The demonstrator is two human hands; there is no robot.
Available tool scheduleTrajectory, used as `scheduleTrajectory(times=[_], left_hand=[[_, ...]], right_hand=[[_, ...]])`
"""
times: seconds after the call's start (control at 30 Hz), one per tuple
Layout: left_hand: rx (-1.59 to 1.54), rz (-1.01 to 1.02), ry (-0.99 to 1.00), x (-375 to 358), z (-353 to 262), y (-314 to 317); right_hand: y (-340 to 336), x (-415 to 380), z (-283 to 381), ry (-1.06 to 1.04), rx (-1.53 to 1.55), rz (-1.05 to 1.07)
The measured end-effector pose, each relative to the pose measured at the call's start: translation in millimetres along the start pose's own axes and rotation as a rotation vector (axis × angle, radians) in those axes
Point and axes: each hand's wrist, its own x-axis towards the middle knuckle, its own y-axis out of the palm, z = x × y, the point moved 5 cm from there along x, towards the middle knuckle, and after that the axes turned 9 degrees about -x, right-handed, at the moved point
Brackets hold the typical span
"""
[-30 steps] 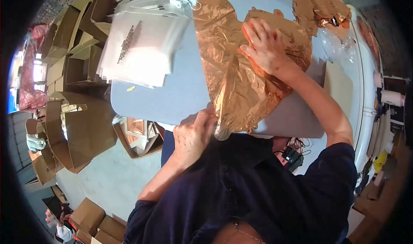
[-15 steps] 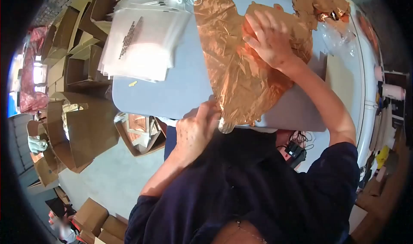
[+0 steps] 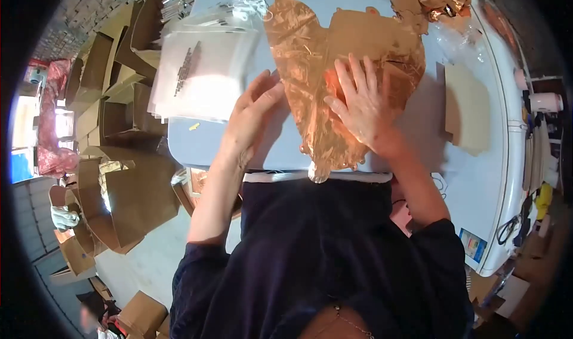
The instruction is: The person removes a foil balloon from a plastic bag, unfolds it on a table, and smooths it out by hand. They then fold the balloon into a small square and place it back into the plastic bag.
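A flat, wrinkled copper-coloured foil balloon (image 3: pixel 301 82) lies on the pale blue table (image 3: pixel 206 145), its narrow end with a clear tab at the front edge. My right hand (image 3: pixel 363 109) rests flat on the middle of the foil, fingers stretched and slightly apart. Beside the foil's left edge is my left hand (image 3: pixel 253 112), open, thumb and fingers apart and holding nothing. To its left, a stack of clear plastic bags (image 3: pixel 209 70) with printed text lies on the table.
More copper foil (image 3: pixel 430 1) lies at the back right, near crumpled clear plastic (image 3: pixel 459 43). A cardboard sheet (image 3: pixel 468 109) is on the right. White strings (image 3: pixel 250 7) lie behind the bags. Cardboard boxes (image 3: pixel 143 201) stand on the floor at left.
My left hand has left the foil's narrow end and moved up along its left side, opening. My right hand has slid toward me over the foil.
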Motion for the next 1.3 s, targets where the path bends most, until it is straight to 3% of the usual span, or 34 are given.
scheduleTrajectory(times=[0.13, 0.53, 0.73, 0.83, 1.13, 1.17, 1.27, 1.3], left_hand=[[-0.076, -0.053, -0.064, 3.9, -12.0, 4.9], [-0.008, 0.068, -0.265, 59.3, -19.6, -5.9], [0.323, 0.102, -0.286, 93.6, -29.6, 15.1], [0.575, 0.013, -0.094, 104.0, -34.1, 32.9], [0.580, 0.175, 0.524, 118.6, -3.1, 71.4], [0.461, 0.209, 0.368, 123.3, 6.7, 69.7], [0.582, 0.377, 0.542, 112.4, 23.5, 97.9], [0.514, 0.487, 0.317, 103.1, 19.3, 107.0]], right_hand=[[4.9, -2.2, 3.8, 0.081, 0.052, 0.225], [19.9, -8.8, 7.0, 0.094, 0.129, 0.284], [20.6, -8.4, 7.6, 0.108, 0.141, 0.323], [20.7, -8.7, 8.6, 0.112, 0.096, 0.303], [21.2, -9.5, 7.5, 0.107, 0.132, 0.257], [21.9, -8.9, 8.0, 0.102, 0.125, 0.285], [20.8, -7.6, 8.0, 0.100, 0.105, 0.331], [21.8, -7.9, 8.5, 0.101, 0.102, 0.320]])
